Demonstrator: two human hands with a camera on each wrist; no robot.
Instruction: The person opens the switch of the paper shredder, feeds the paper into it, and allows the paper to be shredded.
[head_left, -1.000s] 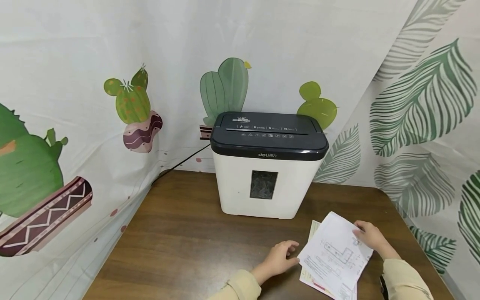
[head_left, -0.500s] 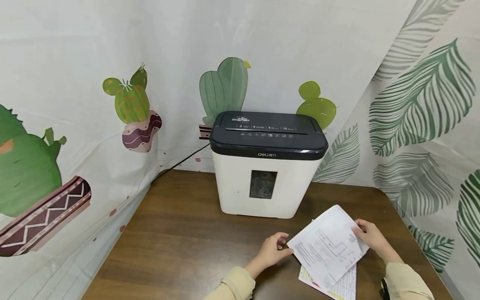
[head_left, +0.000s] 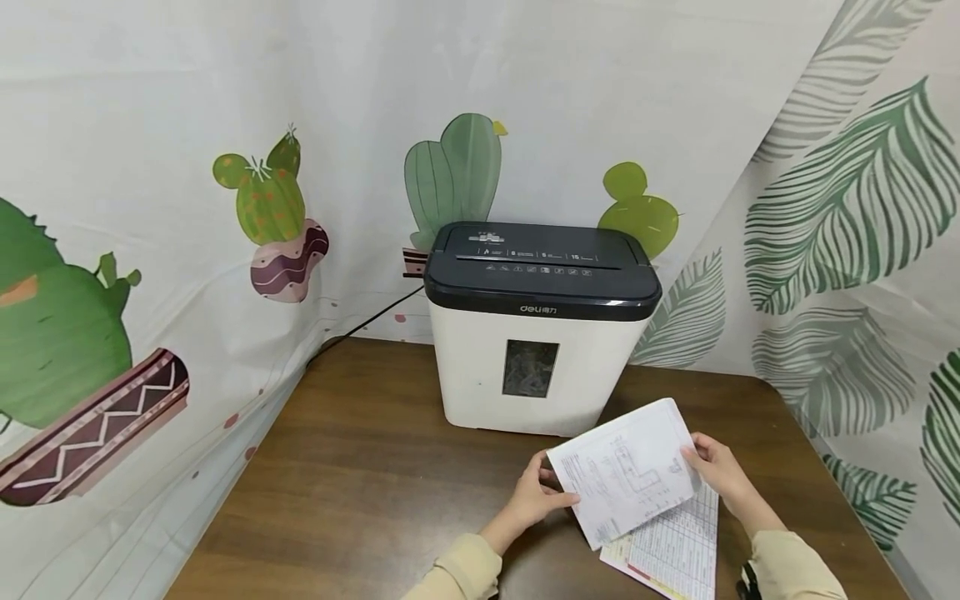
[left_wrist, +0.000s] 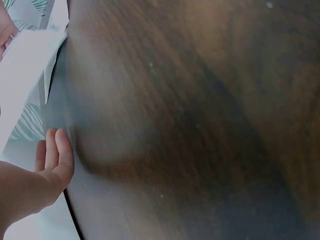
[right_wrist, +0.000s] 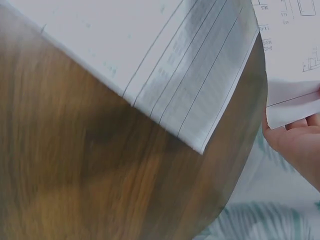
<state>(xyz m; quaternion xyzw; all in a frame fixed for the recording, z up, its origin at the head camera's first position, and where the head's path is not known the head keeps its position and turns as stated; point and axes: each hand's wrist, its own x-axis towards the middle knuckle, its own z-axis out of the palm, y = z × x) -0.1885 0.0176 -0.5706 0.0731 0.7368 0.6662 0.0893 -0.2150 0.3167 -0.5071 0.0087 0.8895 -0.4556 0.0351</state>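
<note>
Drawing sheet (head_left: 622, 471): raised above the worktop in front of the shredder, towards its right side in the head view; tilted, line drawing and small print facing the wearer.
Left hand (head_left: 534, 496): gripping the sheet's left edge, thumb over the front, fingers behind; thumb contact hidden in the left wrist view.
Right hand (head_left: 716, 468): pinching the sheet's opposite edge.
Lower papers (head_left: 678, 537): lying on the worktop, partly covered by the drawing sheet; ruled table print, yellow and red along the near edge; number of sheets cannot be told.
Sleeves (head_left: 461, 575): light beige, both arms.
Worktop (head_left: 360, 467): brown wood grain, rounded far right corner.
Shredder (head_left: 468, 367): upright at the far side; white body, black top marked "deli", dark front window (head_left: 530, 368) with shreds visible.
Cable (head_left: 367, 322): black, running left from the shredder.
Backdrop (head_left: 345, 92): white cloth, printed cacti and leaves.
</note>
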